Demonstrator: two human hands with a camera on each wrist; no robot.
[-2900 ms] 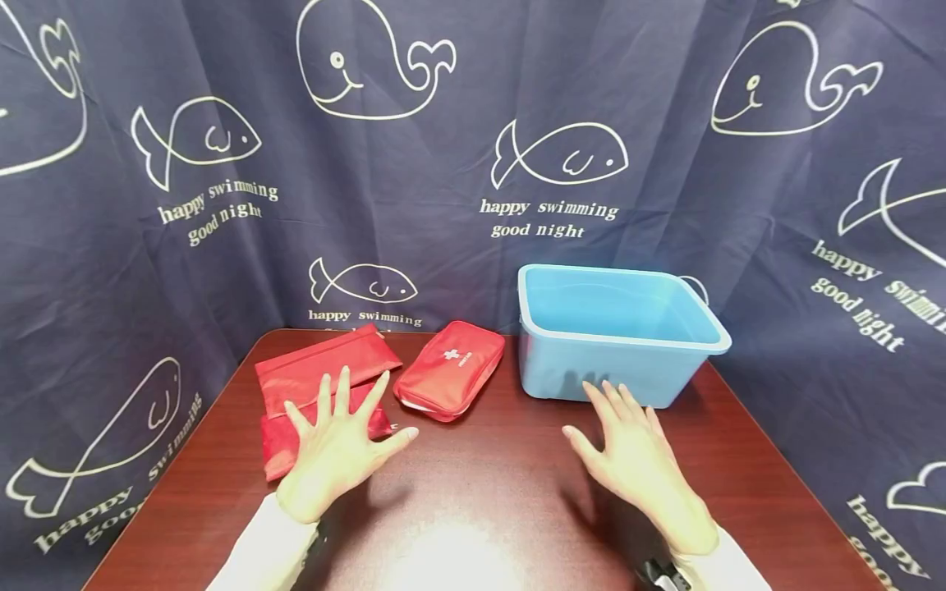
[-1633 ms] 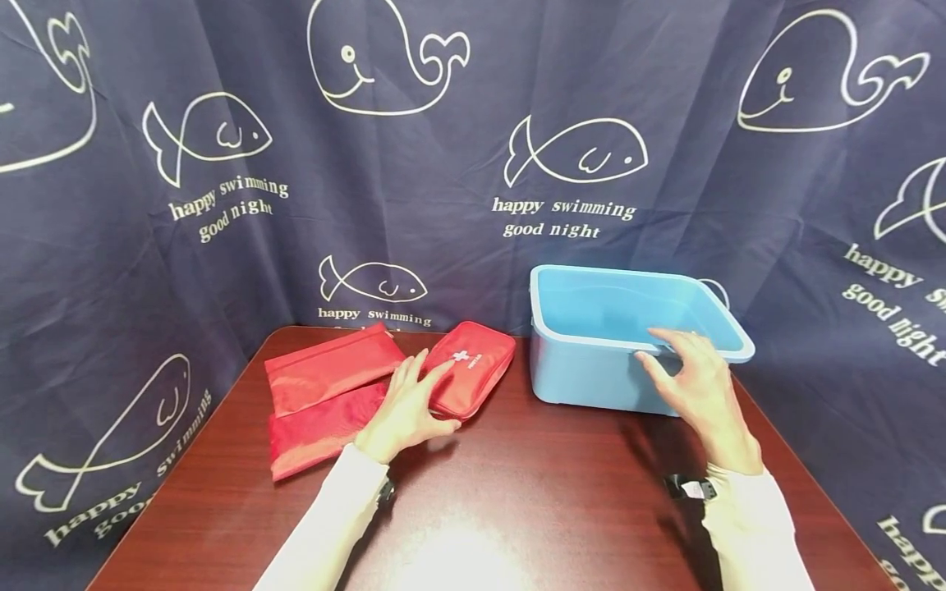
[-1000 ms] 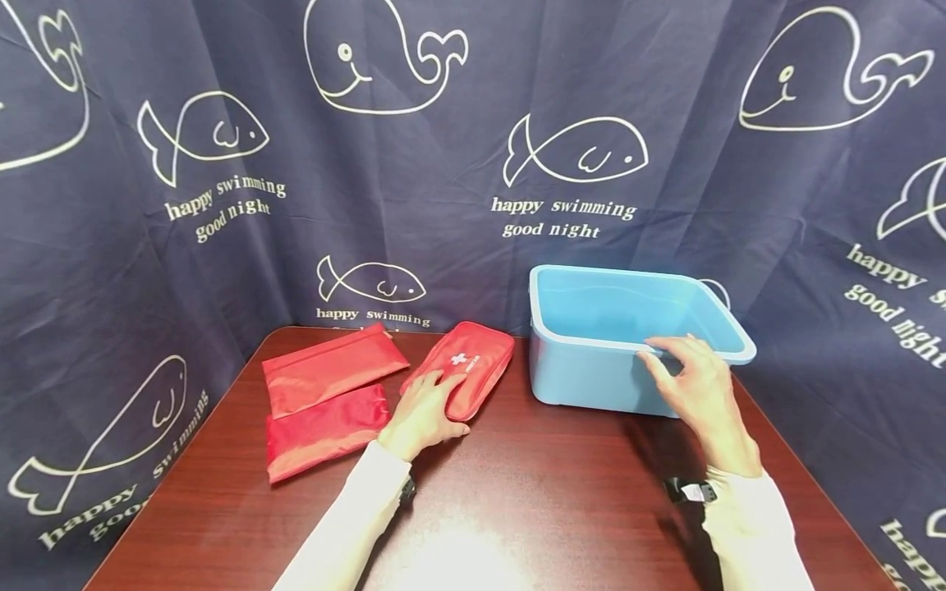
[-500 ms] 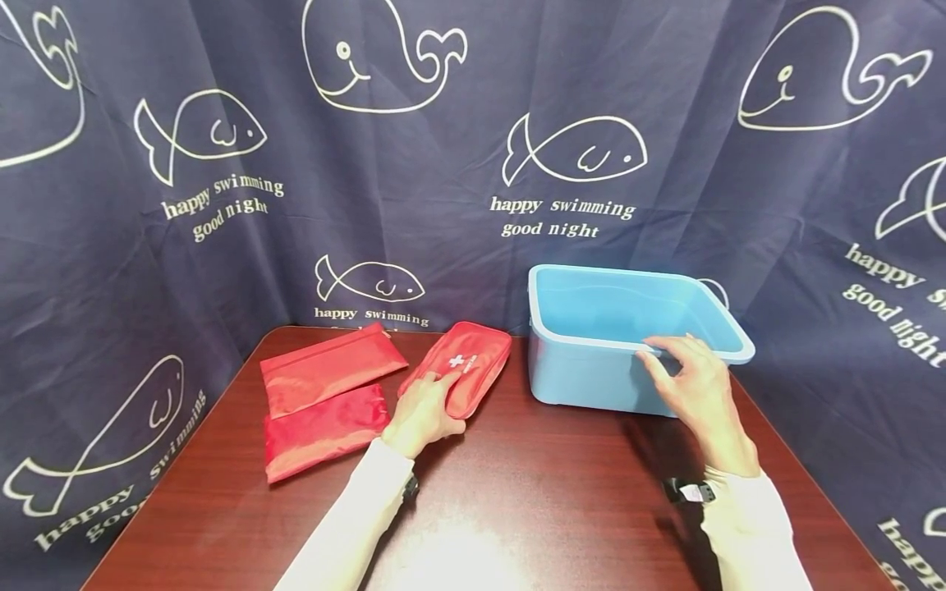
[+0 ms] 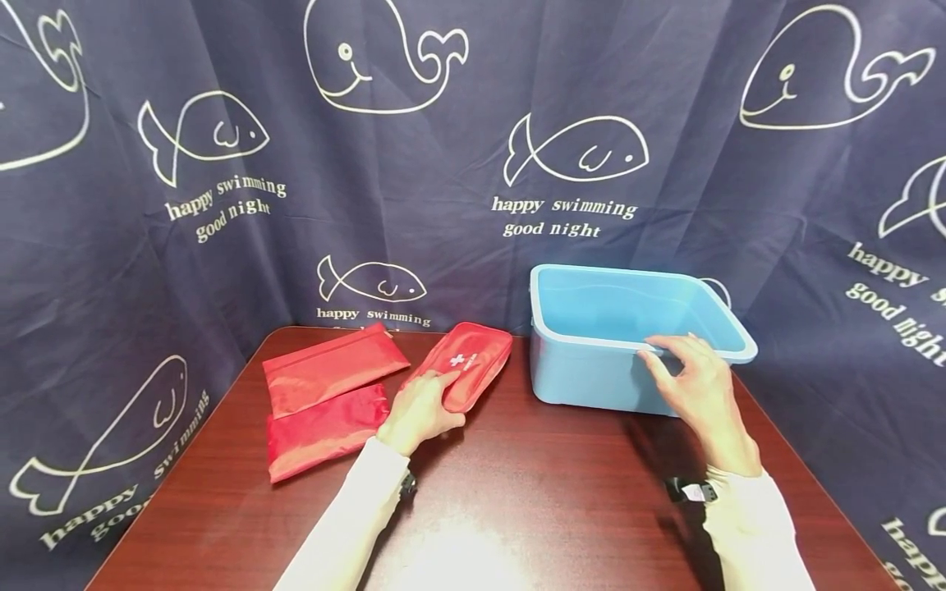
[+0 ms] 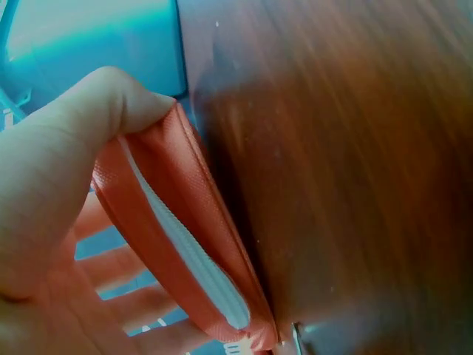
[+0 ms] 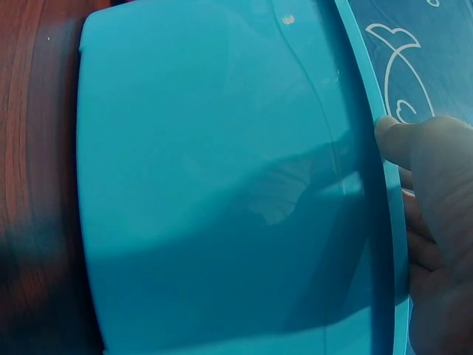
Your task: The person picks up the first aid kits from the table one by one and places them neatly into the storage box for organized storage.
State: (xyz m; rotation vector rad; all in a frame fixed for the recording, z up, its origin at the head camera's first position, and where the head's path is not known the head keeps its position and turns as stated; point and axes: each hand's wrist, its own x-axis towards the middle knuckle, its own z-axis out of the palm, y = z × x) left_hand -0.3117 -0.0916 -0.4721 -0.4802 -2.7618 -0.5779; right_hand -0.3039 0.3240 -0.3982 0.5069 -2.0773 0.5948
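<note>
A red first aid pouch (image 5: 480, 369) with a white cross is on the table, left of the blue bin (image 5: 591, 373). My left hand (image 5: 421, 414) grips its near end. In the left wrist view the thumb presses the pouch's (image 6: 188, 214) zippered side, while the fingers lie along the other face. The white zipper runs along that side. On the right, my right hand (image 5: 698, 390) holds the bin's front rim. The right wrist view shows the thumb on the rim (image 7: 392, 192) of the bin and the fingers behind it, partly hidden.
Two flat red pouches (image 5: 332, 369) lie at the left of the brown table (image 5: 517, 484), one partly over the other. A dark blue curtain (image 5: 451, 164) with fish and whale drawings hangs behind the table and at its sides.
Both hands were spread above the table. My left hand moved right onto the first aid pouch and took hold; the right moved up to the bin's rim. Lately the pouch's near end shifted slightly.
</note>
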